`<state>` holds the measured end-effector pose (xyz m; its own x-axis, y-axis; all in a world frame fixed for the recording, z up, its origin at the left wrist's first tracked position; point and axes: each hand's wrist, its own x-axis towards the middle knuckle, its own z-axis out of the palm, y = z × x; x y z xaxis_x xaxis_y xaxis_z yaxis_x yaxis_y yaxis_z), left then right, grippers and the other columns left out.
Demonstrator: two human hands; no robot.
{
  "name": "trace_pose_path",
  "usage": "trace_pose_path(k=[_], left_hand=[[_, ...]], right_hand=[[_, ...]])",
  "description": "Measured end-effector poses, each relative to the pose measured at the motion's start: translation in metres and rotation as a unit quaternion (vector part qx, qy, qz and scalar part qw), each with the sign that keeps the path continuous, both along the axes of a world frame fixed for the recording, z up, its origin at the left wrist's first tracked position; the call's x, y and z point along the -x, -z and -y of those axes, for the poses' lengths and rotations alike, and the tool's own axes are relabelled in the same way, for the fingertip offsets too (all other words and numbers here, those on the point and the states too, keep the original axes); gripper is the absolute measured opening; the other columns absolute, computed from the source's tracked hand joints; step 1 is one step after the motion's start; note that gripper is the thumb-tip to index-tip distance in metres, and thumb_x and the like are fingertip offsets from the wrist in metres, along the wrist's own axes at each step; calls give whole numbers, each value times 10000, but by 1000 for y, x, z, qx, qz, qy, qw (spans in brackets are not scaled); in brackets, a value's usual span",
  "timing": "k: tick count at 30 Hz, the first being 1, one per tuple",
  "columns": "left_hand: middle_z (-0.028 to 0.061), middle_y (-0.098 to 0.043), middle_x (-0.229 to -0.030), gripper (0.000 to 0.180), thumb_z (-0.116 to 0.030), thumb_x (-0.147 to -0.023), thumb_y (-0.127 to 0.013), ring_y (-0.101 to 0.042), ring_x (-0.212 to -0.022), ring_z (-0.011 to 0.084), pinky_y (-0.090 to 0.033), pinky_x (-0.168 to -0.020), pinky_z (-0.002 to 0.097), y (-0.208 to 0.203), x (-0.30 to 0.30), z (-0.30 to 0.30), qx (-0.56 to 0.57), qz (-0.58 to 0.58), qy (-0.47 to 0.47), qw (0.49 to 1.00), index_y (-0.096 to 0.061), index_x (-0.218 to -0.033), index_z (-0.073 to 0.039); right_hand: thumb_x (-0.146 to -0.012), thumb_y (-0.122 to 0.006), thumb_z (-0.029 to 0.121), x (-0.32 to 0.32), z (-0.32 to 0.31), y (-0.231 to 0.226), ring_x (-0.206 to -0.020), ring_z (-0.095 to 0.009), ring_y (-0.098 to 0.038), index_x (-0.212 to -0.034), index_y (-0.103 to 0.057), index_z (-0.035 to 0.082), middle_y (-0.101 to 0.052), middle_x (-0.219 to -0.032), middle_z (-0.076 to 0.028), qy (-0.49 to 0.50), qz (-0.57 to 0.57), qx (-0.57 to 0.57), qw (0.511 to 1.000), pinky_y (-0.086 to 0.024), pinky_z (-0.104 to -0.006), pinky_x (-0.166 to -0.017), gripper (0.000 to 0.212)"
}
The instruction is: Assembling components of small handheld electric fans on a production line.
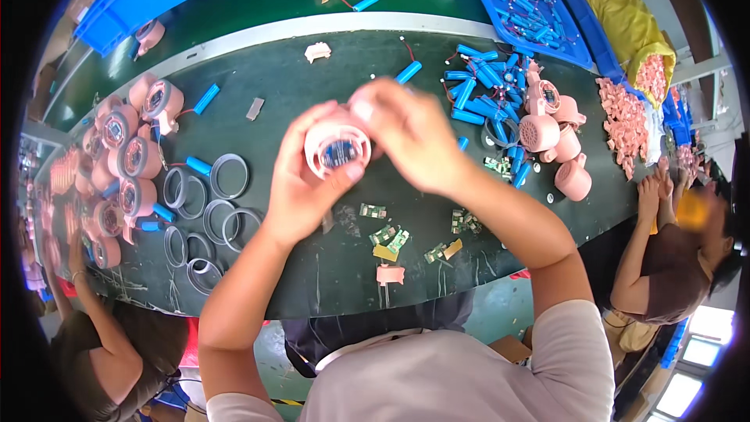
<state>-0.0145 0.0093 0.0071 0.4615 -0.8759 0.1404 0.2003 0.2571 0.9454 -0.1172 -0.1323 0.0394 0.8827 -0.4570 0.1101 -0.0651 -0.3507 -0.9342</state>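
Observation:
My left hand (295,191) is closed around a pink round housing (314,147), its open face turned up. Inside the ring-shaped rim sits a dark blue circuit board (339,153), and the left thumb presses at its lower edge. My right hand (418,137) bends over the housing's upper right side with fingers pinched together. Motion blurs those fingertips, and what they pinch is hidden. Below my hands lie several small green circuit boards (398,241) and a small pink plastic part (390,274).
Grey rings (230,177) and pink housings with boards (141,158) lie at the left. Blue battery cells (486,74), pink housings (539,133) and a pile of pink parts (623,121) are at the right. A blue tray (574,45) stands behind. People sit on both sides.

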Motion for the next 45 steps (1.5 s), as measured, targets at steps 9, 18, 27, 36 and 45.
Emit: trace_pose_path(k=[9, 18, 27, 36, 45], left_hand=[[107, -538, -1117, 632, -138, -720, -787, -583, -983, 171, -498, -791, 281, -1, -15, 1, -97, 143, -38, 984, -430, -1234, -50], [229, -458, -1177, 1102, -399, -573, -831, -474, -1100, 390, -416, -904, 406, -26, -27, -9, -259, 443, 4, 858, -243, -1418, -6], [153, -623, -687, 356, -5, -689, -713, -653, -678, 277, -480, -600, 334, -51, -45, -23, -314, 454, 43, 833, -597, -1026, -11], [58, -666, -724, 212, -16, -767, -699, -564, -560, 83, -487, -571, 228, -28, -9, -10, -156, 291, 33, 944, -648, -972, -6], [92, -601, -950, 331, 156, -728, -581, -595, -907, 195, -483, -768, 289, -27, -16, -6, -20, 259, 29, 965, -691, -964, -48]], right_hand=[[-705, -745, 54, -24, 70, 49, -775, -205, -640, -795, -705, 16, -675, -791, -121, 79, 58, 246, 964, -497, -302, -702, 106], [-830, -652, 45, 41, 49, -15, -746, -154, -651, -911, -676, -20, -683, -941, -145, 197, 97, -72, 973, -465, -227, -618, 107], [-924, -549, 116, 108, 104, -18, -686, -160, -636, -850, -501, 20, -656, -768, -105, 193, 301, -132, 925, -510, -258, -645, 131], [-801, -690, 45, 47, 0, 6, -618, -91, -603, -938, -700, 10, -667, -727, -59, 68, 88, 32, 993, -456, -220, -557, 142], [-793, -693, 68, 54, 65, -3, -613, -86, -561, -867, -686, -9, -643, -714, -38, 210, 182, -152, 949, -436, -220, -568, 107]])
